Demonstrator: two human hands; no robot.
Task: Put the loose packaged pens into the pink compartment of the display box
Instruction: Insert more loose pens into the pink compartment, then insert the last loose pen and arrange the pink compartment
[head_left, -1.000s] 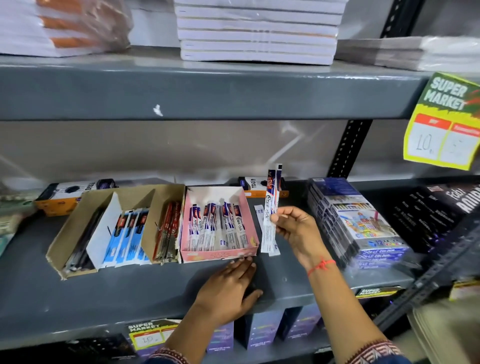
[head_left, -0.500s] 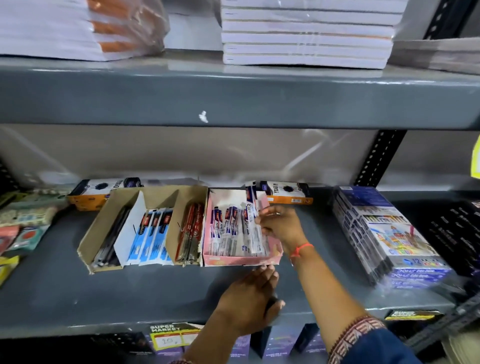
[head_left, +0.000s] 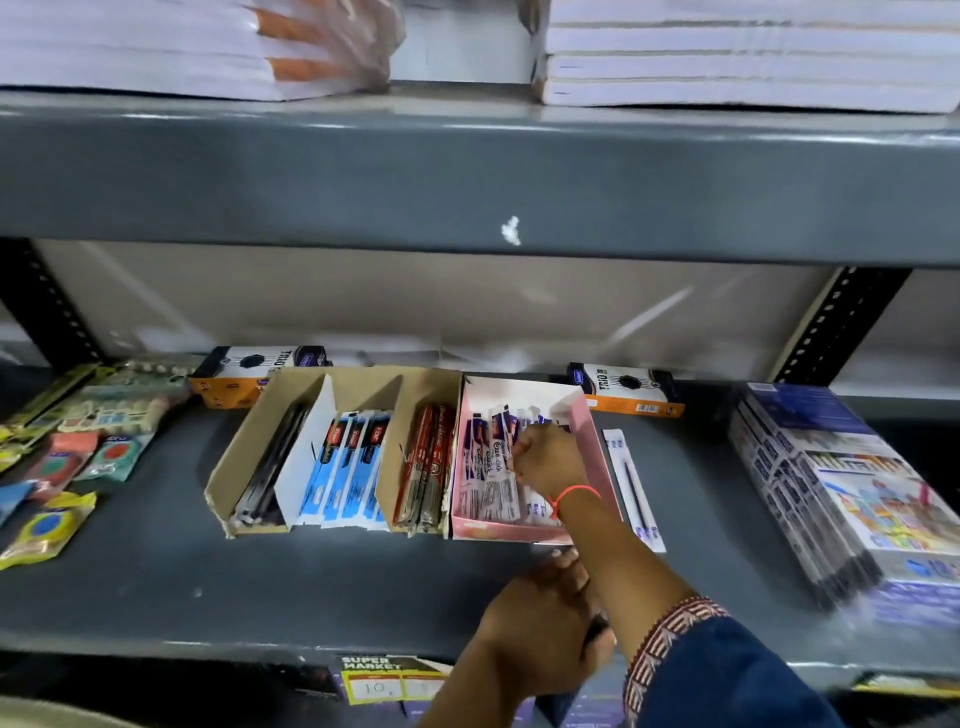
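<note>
Packaged pens (head_left: 491, 467) looked light, thin and flat, in slick plastic sleeves that probably flex and slide over each other; best pinched at mid-length or the top edge, a few at a time, judging by the shape. Sleeves were white with dark blue and red print, standing leaning in a row inside the pink compartment (head_left: 592, 447), the rightmost section of the display box (head_left: 249, 457). Right hand (head_left: 545, 460) was inside the pink compartment, fingers curled against the pens near their upper halves; whether it gripped one or just pressed them in place could not be told. Left hand (head_left: 540, 623) lay lower on the front of the grey shelf (head_left: 156, 582), just below the box's front edge, fingers loosely bent; something dark showed at the palm but it was unclear if it was held. One loose packaged pen (head_left: 636, 491) with blue print lay flat on the shelf just beside the pink wall, to its right, not yet put in. Brown cardboard sections held black, blue and red pens. Picture was a bit motion-blurred.
</note>
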